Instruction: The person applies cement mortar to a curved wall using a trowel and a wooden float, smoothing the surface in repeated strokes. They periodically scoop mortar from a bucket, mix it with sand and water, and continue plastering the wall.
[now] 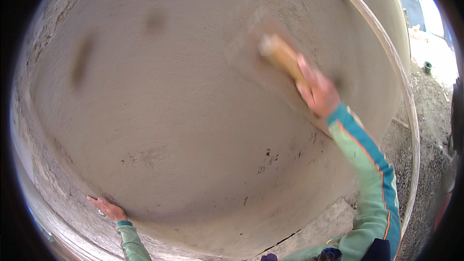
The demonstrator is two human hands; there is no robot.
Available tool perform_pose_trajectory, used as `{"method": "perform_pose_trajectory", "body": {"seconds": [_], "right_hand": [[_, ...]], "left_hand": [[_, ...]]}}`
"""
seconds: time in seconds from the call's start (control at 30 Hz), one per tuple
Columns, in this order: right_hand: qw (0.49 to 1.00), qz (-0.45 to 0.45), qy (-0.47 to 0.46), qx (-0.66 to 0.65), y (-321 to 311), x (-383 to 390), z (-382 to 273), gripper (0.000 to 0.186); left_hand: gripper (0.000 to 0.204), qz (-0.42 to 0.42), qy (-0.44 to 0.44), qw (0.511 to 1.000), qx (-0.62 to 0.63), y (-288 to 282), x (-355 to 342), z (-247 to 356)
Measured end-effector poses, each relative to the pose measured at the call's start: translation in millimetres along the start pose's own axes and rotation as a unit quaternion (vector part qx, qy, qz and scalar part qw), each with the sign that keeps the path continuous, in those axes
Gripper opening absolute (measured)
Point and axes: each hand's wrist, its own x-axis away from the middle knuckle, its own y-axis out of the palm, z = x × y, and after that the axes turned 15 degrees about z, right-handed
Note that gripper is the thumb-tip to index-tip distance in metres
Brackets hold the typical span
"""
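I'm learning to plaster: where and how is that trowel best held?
Probably by the trowel's yellowish handle, coming from the lower right, as the right hand does. The handle is a slim bar slanting toward that side, while the broad, motion-blurred blade lies between it and the wall.

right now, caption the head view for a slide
Right hand grips a motion-blurred, tan-handled trowel at a grey-brown wall; left hand spread at lower left.

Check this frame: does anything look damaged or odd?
Yes. Small dark marks at lower centre, pits or specks, break the otherwise fairly even plastered surface. Two blurry dark blotches at upper left look odd too, possibly lens smudges.
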Motion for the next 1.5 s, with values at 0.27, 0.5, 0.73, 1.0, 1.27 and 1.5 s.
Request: {"method": "perform_pose_trajectory", "body": {"seconds": [0.27,0.5,0.73,1.0,1.27,1.5], "right_hand": [[0.953,0.123,0.270,0.058,-29.2,-1.2,81.9,0.063],[0.996,0.043,0.076,-0.001,-8.4,92.4,-31.7,0.064],[0.947,0.105,0.304,0.018,-18.0,46.8,35.0,0.063],[0.996,0.031,0.076,-0.028,-6.3,77.4,-39.2,0.069],[0.916,0.092,0.389,0.042,-44.3,89.2,42.7,0.069],[0.971,0.098,0.201,0.084,-37.0,164.9,30.4,0.068]], "left_hand": [[0.074,-0.006,0.020,0.998,-0.056,3.8,8.9,-9.5],[0.076,-0.020,-0.019,0.999,-0.017,-1.3,8.1,7.5],[0.075,-0.028,-0.022,0.998,-0.054,0.8,7.8,14.2],[0.075,-0.004,-0.011,1.000,0.005,-1.8,-0.8,0.5],[0.074,-0.006,-0.013,1.000,-0.022,3.4,11.8,18.1],[0.073,0.001,-0.033,0.999,0.001,3.6,9.2,12.5]]}}
